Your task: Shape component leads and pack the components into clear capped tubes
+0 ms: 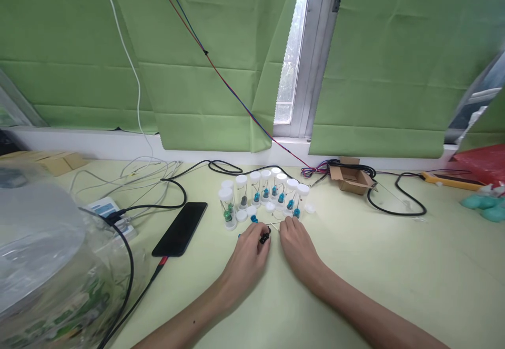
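Both my hands rest on the pale green table in front of a cluster of small clear vials (265, 191) with white caps, each holding a blue or green component. My left hand (249, 252) is curled, pinching a small black part (264, 238) between thumb and fingers. My right hand (296, 244) lies beside it, fingers bent down onto the table near thin wire leads (274, 226) and a blue component (296, 213). Loose white caps (241, 215) and a blue component (254, 218) lie just beyond my fingertips.
A black phone (180, 228) with a red-tipped cable lies left. Black cables (394, 196) loop across the back, near a small open cardboard box (350, 178). A large clear plastic bag (43, 254) fills the left. Green blinds (213, 65) cover the window behind.
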Demonstrator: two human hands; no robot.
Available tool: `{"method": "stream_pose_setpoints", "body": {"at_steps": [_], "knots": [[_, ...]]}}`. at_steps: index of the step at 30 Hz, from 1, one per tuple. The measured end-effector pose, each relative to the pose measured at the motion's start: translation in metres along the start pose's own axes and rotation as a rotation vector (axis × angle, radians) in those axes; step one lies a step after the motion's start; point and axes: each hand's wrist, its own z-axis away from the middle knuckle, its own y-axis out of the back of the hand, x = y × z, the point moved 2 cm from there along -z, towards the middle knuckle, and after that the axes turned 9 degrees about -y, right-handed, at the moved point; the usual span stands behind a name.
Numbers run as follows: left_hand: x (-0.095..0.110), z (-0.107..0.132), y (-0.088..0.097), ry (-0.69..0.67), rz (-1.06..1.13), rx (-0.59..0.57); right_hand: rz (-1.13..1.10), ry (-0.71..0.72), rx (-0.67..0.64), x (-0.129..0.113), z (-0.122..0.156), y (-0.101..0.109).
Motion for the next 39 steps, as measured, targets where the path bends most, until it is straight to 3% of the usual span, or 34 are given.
{"method": "stream_pose_setpoints", "body": {"at_steps": [8,15,23,30,39], "knots": [[-0.004,-0.005,0.006,-0.012,0.029,0.092,-0.329,-0.035,0.107,0.004,0.001,0.006],[-0.010,-0.007,0.006,0.017,0.020,0.100,-0.622,-0.035,0.221,0.010,-0.004,0.005],[-0.010,-0.006,0.007,0.053,0.040,0.096,-0.845,-0.079,0.228,0.014,-0.002,0.008],[-0.012,-0.009,0.010,0.030,0.031,0.130,-0.898,-0.103,0.171,0.015,0.000,0.007],[-0.015,-0.012,0.017,-0.029,-0.007,0.195,-0.804,0.050,0.079,0.008,0.005,0.010]]}}
